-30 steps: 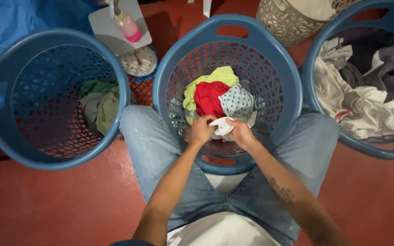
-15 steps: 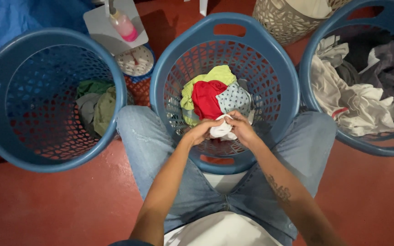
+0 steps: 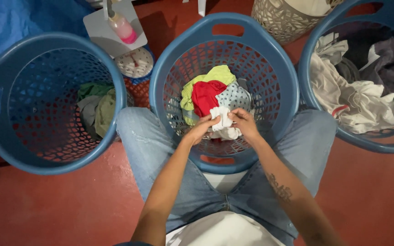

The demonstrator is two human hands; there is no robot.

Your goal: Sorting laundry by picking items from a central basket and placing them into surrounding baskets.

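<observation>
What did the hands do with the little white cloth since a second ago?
Very little changed. Both hands, left hand and right hand, keep hold of the small white cloth over the middle blue basket, just working it between the fingers; it now looks a bit more bunched. The red cloth, yellow-green cloth and both side baskets stayed put.

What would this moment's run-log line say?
left hand: grips white cloth | right hand: grips white cloth | site: over middle basket
</observation>
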